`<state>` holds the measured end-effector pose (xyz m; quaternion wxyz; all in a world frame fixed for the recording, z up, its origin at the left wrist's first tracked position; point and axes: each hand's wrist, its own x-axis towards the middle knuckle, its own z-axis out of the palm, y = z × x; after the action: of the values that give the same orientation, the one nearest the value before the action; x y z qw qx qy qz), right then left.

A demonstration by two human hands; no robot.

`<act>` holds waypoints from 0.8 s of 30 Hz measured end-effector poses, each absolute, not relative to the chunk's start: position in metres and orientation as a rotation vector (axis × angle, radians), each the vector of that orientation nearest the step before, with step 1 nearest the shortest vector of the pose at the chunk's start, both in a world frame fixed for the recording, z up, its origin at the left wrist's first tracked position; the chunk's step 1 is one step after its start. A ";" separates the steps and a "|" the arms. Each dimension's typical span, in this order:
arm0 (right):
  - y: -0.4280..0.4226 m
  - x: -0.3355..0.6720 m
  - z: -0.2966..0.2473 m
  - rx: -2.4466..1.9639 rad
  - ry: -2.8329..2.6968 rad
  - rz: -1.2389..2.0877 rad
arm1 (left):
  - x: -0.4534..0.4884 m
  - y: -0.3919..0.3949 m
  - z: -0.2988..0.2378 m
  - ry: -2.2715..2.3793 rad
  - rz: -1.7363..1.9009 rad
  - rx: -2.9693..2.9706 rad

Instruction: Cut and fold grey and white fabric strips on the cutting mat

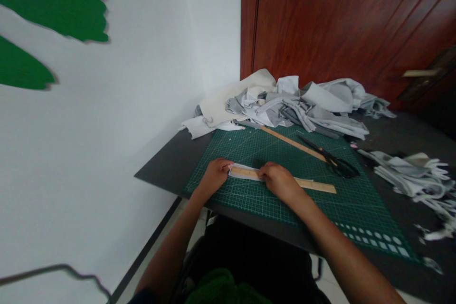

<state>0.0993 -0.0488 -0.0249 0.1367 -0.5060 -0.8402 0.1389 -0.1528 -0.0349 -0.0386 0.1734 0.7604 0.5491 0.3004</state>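
Observation:
A wooden ruler point(317, 185) lies lengthwise over a narrow strip of white fabric point(239, 176) on the green cutting mat point(245, 199). My left hand point(215, 174) is closed in a pinch at the left end of the fabric strip. Around the middle of the ruler, my right hand point(280, 179) has its fingers closed on it, pressing it against the cloth; they hide part of both. Beyond my right hand rests a pair of black scissors point(329, 157), its blades crossing a second wooden ruler point(292, 142).
Grey and white fabric pieces point(285, 104) are heaped along the back of the dark table point(178, 166). More cut scraps point(416, 175) lie at the right. A white wall point(142, 80) borders the left side, and a brown wooden door point(338, 19) stands behind.

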 end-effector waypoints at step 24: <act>-0.047 0.103 -0.028 -1.443 -2.421 0.447 | -0.150 -0.044 -0.045 1.652 0.871 2.148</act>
<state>0.1033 -0.0467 -0.0280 0.1435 -0.5004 -0.8397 0.1549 -0.1502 -0.0443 -0.0447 0.1470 0.7465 0.5740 0.3026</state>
